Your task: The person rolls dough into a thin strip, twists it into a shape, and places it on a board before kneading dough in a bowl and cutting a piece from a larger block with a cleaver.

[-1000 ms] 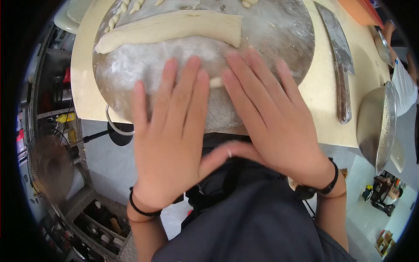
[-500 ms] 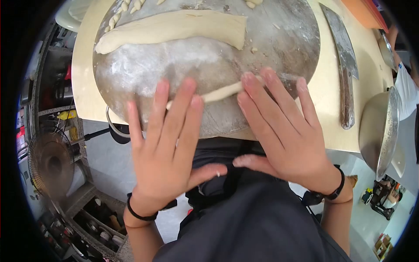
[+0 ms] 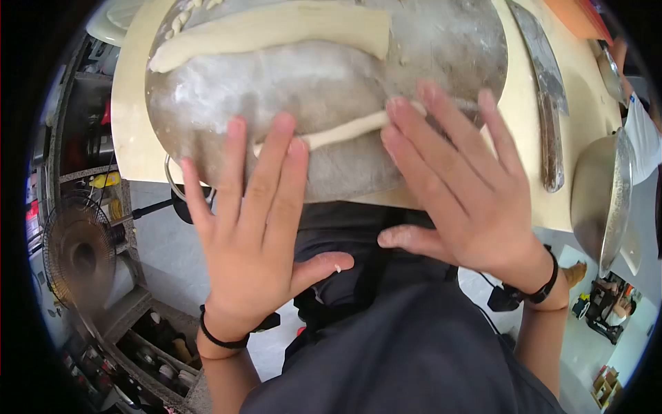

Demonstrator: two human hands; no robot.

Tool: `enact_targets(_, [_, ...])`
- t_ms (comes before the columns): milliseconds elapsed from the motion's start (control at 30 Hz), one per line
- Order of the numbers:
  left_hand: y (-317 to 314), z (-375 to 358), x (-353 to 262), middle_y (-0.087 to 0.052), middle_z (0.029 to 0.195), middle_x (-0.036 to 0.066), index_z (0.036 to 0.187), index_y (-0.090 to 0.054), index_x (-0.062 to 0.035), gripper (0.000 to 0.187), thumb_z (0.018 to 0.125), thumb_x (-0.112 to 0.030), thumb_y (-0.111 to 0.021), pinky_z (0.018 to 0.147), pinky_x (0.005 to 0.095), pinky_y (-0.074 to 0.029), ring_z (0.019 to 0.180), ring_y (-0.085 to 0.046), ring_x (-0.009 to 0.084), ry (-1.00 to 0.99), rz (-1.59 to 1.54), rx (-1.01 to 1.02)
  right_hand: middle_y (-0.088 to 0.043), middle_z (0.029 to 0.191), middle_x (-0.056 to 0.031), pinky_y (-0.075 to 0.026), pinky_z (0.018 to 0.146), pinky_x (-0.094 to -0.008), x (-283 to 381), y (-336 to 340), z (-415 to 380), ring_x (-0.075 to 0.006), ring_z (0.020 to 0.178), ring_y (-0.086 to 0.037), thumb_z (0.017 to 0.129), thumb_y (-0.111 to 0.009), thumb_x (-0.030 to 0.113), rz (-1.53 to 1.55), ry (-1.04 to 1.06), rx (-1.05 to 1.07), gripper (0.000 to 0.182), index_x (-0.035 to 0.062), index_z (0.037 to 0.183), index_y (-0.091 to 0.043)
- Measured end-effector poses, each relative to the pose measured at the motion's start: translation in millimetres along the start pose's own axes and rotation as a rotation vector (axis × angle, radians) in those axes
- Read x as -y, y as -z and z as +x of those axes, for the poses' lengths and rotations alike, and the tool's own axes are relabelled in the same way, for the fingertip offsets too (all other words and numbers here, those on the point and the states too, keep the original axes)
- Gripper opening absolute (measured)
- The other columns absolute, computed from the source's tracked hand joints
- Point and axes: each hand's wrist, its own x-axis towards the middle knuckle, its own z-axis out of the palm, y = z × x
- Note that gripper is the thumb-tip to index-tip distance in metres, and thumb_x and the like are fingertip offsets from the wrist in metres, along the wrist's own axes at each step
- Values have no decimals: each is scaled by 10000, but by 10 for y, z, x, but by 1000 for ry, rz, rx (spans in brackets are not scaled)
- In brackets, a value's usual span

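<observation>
A thin rope of dough (image 3: 348, 130) lies across the near part of a floured round board (image 3: 227, 90). My left hand (image 3: 258, 214) is flat with fingers spread, its fingertips over the rope's left end. Over the right end rest the fingers of my right hand (image 3: 462, 179), also outstretched, with the thumb apart. A bit of dough sticks to my left thumb. Farther back on the board is a long, wide slab of dough (image 3: 276, 31). Small twisted dough pieces (image 3: 178, 22) sit at the board's far left.
A cleaver (image 3: 545, 90) with a wooden handle lies on the table (image 3: 131, 138) right of the board. Beyond it stands a metal bowl (image 3: 600, 196) at the table's right edge. An orange container (image 3: 576, 17) is at the back right. A fan (image 3: 81, 248) stands at the left.
My hands have moved apart, the left one to the left and the right one to the right. The dough rope shows longer between them. The view has shifted slightly.
</observation>
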Motion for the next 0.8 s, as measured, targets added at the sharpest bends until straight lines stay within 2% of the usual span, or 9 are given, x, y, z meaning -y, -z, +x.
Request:
enact_targets(167, [22, 268, 28, -444, 1708, 167, 1654, -433, -36, 1075, 964, -859, -411, 1282, 684, -88, 1618, -314, 449, 5, 48, -55, -514, 1651, -151, -321, 1248, -617, -55, -136, 378, -400, 1550, -446, 914, -688, 601, 1, -68, -77, 864, 67, 1578, -545])
enact_targets(267, [8, 217, 18, -444, 1708, 166, 1647, -446, -40, 1070, 963, -862, -407, 1281, 682, -92, 1617, -312, 453, -6, 35, -29, -480, 1677, -147, -312, 1246, -632, 11, -94, 317, -398, 1564, -419, 888, -697, 606, 15, -37, 40, 900, 74, 1594, -523])
enact_targets(433, [-46, -38, -6, -438, 1710, 164, 1641, -455, -39, 1063, 961, -856, -420, 1274, 691, -96, 1620, -305, 452, -15, -51, -31, -499, 1663, -138, -310, 1237, -654, 80, -71, 134, -403, 1556, -429, 882, -693, 625, 24, -52, 49, 901, 91, 1590, -534])
enact_targets(800, [-70, 93, -37, -475, 1685, 143, 1636, -471, -64, 1050, 954, -862, -431, 1280, 669, -98, 1607, -329, 442, 11, -56, -82, -506, 1654, -129, -318, 1230, -658, 154, -90, 225, -416, 1529, -455, 844, -731, 616, 75, -102, -4, 907, 128, 1587, -551])
